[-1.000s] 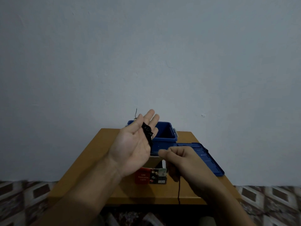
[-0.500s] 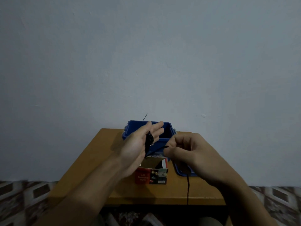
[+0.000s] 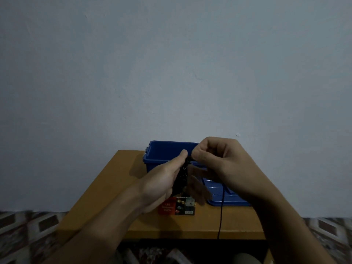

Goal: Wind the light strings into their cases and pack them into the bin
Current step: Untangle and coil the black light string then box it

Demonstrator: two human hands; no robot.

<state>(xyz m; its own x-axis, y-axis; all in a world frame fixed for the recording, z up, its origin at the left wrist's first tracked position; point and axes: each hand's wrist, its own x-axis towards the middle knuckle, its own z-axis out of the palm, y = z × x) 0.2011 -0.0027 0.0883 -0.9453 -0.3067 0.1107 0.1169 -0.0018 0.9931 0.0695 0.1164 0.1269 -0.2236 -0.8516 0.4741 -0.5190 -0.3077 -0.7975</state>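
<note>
The light string (image 3: 182, 175) sits as a dark coil round your left hand (image 3: 162, 180), above the table (image 3: 106, 187). Within the last second your right hand (image 3: 219, 161) has climbed from the heel of the left palm to its fingertips, at 1 o'clock of the coil, laying 1 more turn. More string hangs at 5 o'clock past the table edge, so winding looks unfinished. Your left hand is flat with straight fingers, and your right pinches the string. The case (image 3: 177, 207) waits at 6 o'clock and the bin (image 3: 165, 151) at 12.

A modest room at home: bare pale wall (image 3: 171, 63), small wooden table (image 3: 106, 187), patterned floor tiles (image 3: 28, 229).
</note>
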